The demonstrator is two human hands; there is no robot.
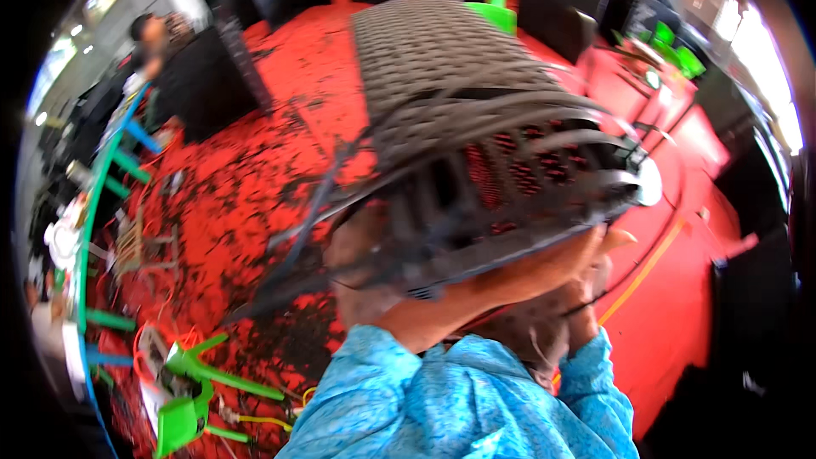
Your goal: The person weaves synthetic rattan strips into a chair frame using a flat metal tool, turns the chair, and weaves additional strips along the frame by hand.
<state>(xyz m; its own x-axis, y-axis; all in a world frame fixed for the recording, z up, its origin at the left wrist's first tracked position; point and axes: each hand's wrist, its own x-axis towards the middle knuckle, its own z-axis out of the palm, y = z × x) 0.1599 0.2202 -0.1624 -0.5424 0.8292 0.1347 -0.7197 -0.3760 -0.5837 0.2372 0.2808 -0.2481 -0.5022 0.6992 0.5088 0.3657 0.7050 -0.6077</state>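
Note:
A long woven panel (442,51) of dark grey strips stretches away from me, like part of a woven piece of furniture. Its near end is a curved frame edge with half-filled weave, and red shows through the gaps. My left forearm crosses rightward below that edge, and my left hand (586,248) lies against its right part, fingers smeared by motion. Just below it is my right hand (581,310), mostly hidden behind the left arm, close to a thin dark strand. Loose dark strips (314,212) fan out from the weave toward the left.
Black offcuts litter the red floor (293,51) on the left. A green plastic chair (183,416) lies at lower left, near a small wooden frame (132,242). Dark woven panels (204,85) stand around. Another person (157,34) is at far left. A yellow line (646,272) runs at right.

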